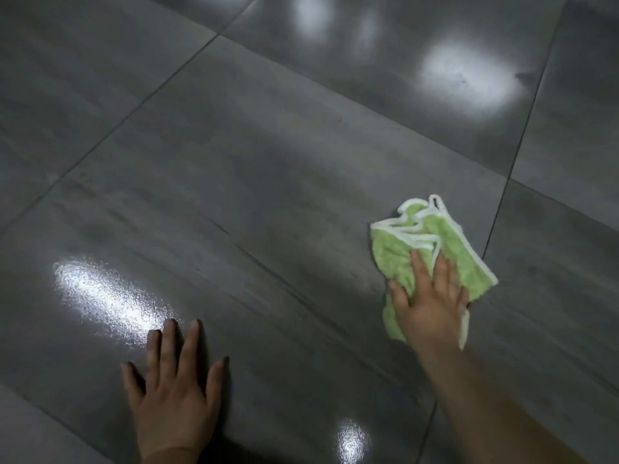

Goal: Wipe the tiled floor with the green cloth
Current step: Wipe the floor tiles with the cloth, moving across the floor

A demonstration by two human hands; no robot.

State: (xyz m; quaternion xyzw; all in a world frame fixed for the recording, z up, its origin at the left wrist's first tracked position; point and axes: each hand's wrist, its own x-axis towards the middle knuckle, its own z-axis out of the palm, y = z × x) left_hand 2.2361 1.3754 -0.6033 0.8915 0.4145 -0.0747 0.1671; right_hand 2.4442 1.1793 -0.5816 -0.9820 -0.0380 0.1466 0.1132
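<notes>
A green cloth [398,249] with white trim lies crumpled on the glossy dark grey tiled floor [254,182], right of centre. My right hand [430,309] presses flat on the cloth's near half, fingers spread over it, and hides part of it. My left hand [174,393] rests flat on the bare tile at the lower left, fingers apart, holding nothing.
Thin dark grout lines [512,162] cross the floor diagonally, one passing just right of the cloth. Bright light reflections [469,82] shine on the far tiles, and another light patch [107,299] glints near my left hand. A small dark smudge [526,77] marks the far right tile.
</notes>
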